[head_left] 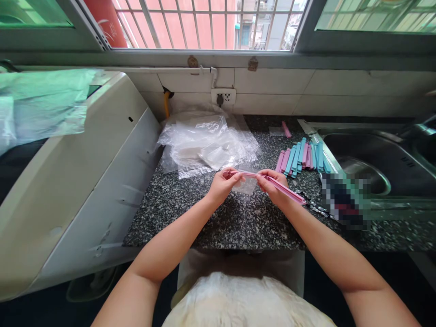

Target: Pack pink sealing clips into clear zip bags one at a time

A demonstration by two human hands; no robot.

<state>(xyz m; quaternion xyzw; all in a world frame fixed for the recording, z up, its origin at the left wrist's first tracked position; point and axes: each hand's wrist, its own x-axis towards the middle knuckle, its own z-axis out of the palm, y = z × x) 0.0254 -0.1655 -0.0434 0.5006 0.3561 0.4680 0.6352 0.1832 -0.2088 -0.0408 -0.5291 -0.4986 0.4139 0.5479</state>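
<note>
My left hand (222, 184) is closed, its thumb and fingers pinching the left end of a slim pink bag clip (286, 190). Further along, my right hand (271, 182) grips the same clip; one pink strip spans between the hands and another slants out past the right palm. A small clear plastic bag (246, 186) hangs below the strip between my hands. Whether the bag's edge sits inside the clip is too small to tell. Pink and turquoise bag clips (300, 156) lie in a loose pile beyond my right hand.
Clear plastic bags (213, 143) are heaped on the speckled counter (204, 222). One pink clip (286, 130) lies at the back. A metal sink (361, 141) is on the right, near a blurred packet (345, 202). A large pale appliance (112, 136) borders the left.
</note>
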